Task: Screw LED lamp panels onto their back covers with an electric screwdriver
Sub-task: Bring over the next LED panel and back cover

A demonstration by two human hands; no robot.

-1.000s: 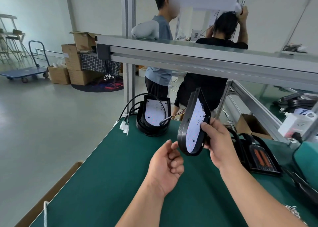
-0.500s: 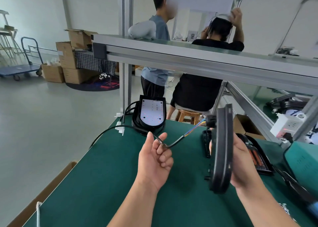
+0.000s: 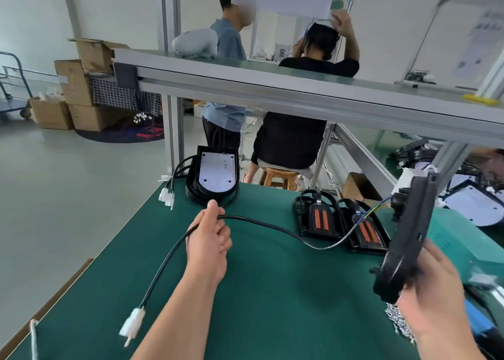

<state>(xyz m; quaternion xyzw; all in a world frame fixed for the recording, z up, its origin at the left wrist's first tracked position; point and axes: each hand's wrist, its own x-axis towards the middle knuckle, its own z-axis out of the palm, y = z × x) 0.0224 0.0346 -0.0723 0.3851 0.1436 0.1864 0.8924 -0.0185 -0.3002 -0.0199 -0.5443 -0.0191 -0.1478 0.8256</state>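
Note:
My right hand (image 3: pixel 433 299) grips a black lamp assembly (image 3: pixel 406 237) edge-on, upright, above the right side of the green table (image 3: pixel 259 291). Its black cable (image 3: pixel 272 224) runs left across the table to my left hand (image 3: pixel 208 239), which holds it with curled fingers. The cable ends in a white plug (image 3: pixel 132 324) hanging near the front left. A stack of assembled lamps (image 3: pixel 215 177) with white LED panels stands at the table's far edge. Two black back covers (image 3: pixel 341 223) with orange inserts lie right of centre.
A pile of small screws (image 3: pixel 399 321) lies at the right beside a blue tool (image 3: pixel 480 324). An aluminium shelf rail (image 3: pixel 300 92) crosses overhead. Two people are behind the table, one seated on a wooden stool (image 3: pixel 278 177). More lamp panels (image 3: pixel 474 201) lie far right.
My right hand has carried the lamp further right. My left hand has closed on the cable and drawn it out, so the white plug now hangs at the front left.

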